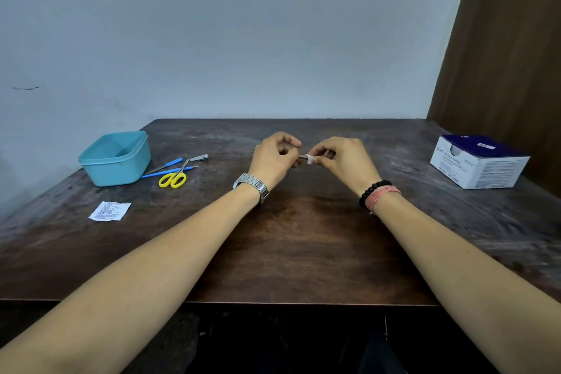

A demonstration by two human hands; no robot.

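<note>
White wipe (pixel 310 159) sat pinched between the curled thumb and fingertips of the right hand (pixel 341 158), folded round the tip of a small thin tool (pixel 301 156), too small to identify, which the left hand (pixel 274 158) gripped with its fingers curled in. Both hands met at the wipe above the table (pixel 303 237), well to the right of the blue tub (pixel 121 171) and of the yellow scissors (pixel 174 178) lying just beside that tub.

The desk (pixel 303 237) carries one tub (pixel 115 161), one box (pixel 479 164), one packet (pixel 110 211) and one pair of scissors (pixel 174 177). There are two blue tools (pixel 170 162), one clipper (pixel 200 157) and one white pad (pixel 310 159).
</note>
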